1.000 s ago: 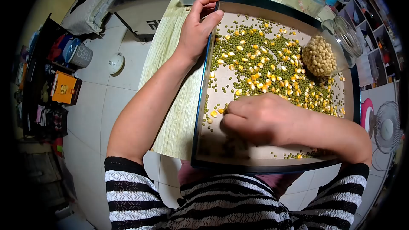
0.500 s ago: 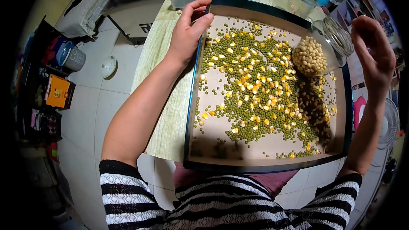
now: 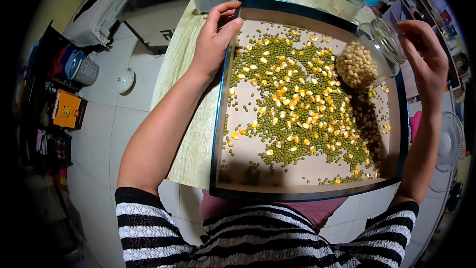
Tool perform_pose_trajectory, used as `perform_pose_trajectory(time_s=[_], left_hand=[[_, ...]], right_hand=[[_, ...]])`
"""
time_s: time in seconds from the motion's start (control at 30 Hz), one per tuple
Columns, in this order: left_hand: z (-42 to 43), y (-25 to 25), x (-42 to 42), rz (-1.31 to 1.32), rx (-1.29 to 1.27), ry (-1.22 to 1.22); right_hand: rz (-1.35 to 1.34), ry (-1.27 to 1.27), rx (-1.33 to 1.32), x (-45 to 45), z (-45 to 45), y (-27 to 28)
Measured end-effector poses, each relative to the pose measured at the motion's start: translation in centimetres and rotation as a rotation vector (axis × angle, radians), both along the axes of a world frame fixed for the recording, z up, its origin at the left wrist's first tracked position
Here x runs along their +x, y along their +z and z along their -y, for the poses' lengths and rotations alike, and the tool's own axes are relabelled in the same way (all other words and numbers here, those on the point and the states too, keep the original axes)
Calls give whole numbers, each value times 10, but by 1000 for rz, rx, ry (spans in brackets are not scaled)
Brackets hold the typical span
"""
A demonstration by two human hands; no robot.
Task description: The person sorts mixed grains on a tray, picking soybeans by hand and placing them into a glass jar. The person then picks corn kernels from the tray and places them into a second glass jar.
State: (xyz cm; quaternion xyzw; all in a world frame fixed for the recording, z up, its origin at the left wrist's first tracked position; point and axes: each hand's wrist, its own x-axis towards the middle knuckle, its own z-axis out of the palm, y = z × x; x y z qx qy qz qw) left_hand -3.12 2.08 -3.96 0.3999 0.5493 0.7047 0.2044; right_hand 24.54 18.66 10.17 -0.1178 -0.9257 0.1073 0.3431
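The left hand [image 3: 210, 49] is clamped on the left wall of the shallow rectangular tray with a dark blue rim [image 3: 277, 189], near its far corner, thumb over the rim. Small round green beans [image 3: 282, 52] and yellow-white corn kernels [image 3: 263, 60] are spread to the right of this grip. The right hand [image 3: 424, 52] has bent fingers beside the mouth of a tipped clear glass jar [image 3: 379, 52] containing round beige beans [image 3: 356, 67]; finger closure and contact cannot be determined.
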Motion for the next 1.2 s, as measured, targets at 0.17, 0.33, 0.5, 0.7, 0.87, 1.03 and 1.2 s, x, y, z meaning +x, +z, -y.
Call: perform_pose_trajectory(time_s=[0.17, 0.33, 0.5, 0.7, 0.87, 1.03, 1.2], left_hand=[[-1, 0, 0, 31, 20, -24], [0, 0, 1, -5, 18, -5], [-1, -1, -1, -25, 20, -8], [-3, -4, -3, -54, 33, 7], [0, -2, -2, -73, 16, 33], [-4, -7, -5, -68, 18, 26], [0, -6, -5, -55, -27, -11]], right_hand=[[201, 390, 96, -37, 70, -30], [283, 725, -105, -65, 121, -83], [406, 832, -142, -90, 139, -105], [550, 767, -382, -95, 146, -108], [579, 759, -593, -95, 143, -104], [633, 703, -649, -84, 132, -102], [531, 758, -299, -63, 117, -89]])
